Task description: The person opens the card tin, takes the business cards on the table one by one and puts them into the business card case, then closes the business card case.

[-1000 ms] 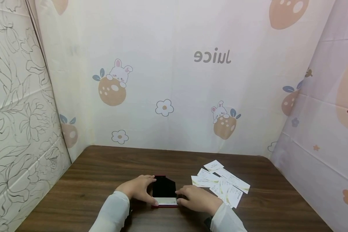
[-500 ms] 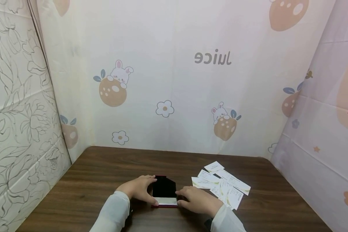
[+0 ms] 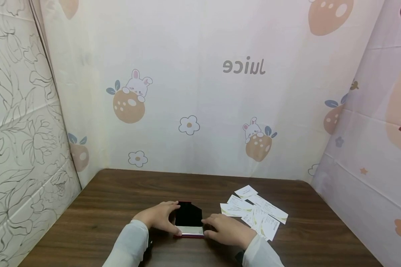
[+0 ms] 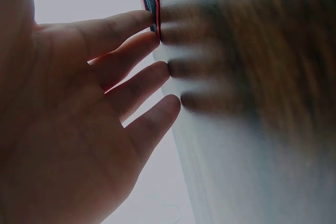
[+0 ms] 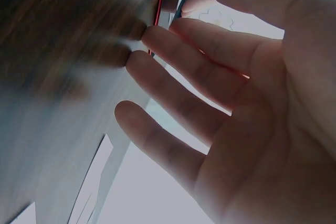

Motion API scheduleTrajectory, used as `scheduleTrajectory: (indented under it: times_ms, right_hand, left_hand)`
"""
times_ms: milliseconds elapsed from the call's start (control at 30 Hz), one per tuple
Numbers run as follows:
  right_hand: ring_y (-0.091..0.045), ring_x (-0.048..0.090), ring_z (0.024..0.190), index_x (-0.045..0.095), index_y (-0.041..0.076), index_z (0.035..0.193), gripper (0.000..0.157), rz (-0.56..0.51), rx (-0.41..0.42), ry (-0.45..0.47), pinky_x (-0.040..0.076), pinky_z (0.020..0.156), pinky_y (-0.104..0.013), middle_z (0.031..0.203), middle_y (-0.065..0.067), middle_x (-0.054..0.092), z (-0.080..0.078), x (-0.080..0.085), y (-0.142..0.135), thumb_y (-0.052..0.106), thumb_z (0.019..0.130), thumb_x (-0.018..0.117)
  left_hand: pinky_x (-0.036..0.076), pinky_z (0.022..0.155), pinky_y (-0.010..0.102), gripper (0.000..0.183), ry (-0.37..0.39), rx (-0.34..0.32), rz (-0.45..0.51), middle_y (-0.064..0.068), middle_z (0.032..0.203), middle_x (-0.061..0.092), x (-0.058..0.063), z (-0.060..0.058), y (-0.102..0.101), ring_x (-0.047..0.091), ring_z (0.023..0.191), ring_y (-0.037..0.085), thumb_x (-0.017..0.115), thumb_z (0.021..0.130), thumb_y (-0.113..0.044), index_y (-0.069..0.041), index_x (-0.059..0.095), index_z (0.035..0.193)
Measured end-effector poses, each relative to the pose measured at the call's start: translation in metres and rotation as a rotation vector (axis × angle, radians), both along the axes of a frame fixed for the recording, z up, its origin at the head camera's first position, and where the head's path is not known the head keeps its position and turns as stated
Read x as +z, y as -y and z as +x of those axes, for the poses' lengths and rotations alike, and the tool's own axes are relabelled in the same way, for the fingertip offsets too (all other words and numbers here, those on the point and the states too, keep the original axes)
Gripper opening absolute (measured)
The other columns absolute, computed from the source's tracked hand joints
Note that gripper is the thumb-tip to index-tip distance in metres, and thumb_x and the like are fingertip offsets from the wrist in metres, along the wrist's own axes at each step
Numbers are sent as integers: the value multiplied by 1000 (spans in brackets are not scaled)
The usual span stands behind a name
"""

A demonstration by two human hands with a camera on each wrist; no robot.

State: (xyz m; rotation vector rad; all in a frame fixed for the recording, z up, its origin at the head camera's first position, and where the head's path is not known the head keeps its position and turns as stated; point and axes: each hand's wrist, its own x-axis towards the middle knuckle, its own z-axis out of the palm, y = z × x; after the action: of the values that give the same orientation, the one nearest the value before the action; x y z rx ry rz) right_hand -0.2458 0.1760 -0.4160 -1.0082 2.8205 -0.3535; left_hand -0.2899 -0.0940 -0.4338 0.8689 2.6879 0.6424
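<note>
My left grip (image 3: 157, 218): relaxed, touching case (image 3: 188, 216)
My right grip (image 3: 230, 230): relaxed, touching its right side
Case: on worktop (image 3: 97, 211), between both
Obstacle: cards (image 3: 266, 225), overlapping, just right
Room: worktop stretches leftward; far edge by curtain (image 3: 200, 92)

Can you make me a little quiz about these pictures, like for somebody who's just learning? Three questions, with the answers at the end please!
1. Which grip is nearer the white cards?
2. Fill in: the thin edge of the flat black thing on the table is ____.
3. True or false: the cards are squared up in one neat stack.

Key: 1. The right grip. 2. Red. 3. False.
</note>
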Motion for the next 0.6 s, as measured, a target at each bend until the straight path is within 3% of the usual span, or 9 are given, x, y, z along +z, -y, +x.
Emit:
scheduleTrajectory:
  times_ms: [300,600]
  right_hand:
    - [-6,57,92,62,7,119,36,-145,-10,9,53,79,-35,108,-3,67,-9,13,-22,29,92,58]
    - [-22,62,91,60,6,121,37,-203,-89,-48,53,78,-44,109,-14,66,-15,34,-66,28,91,59]
  left_hand:
    - [31,104,57,95,12,-11,4,11,149,32,-2,-1,2,25,134,32,72,68,-60,-8,40,140]
    - [30,105,58,96,28,-6,19,11,150,30,-3,-3,4,23,135,32,72,67,-60,-8,39,141]
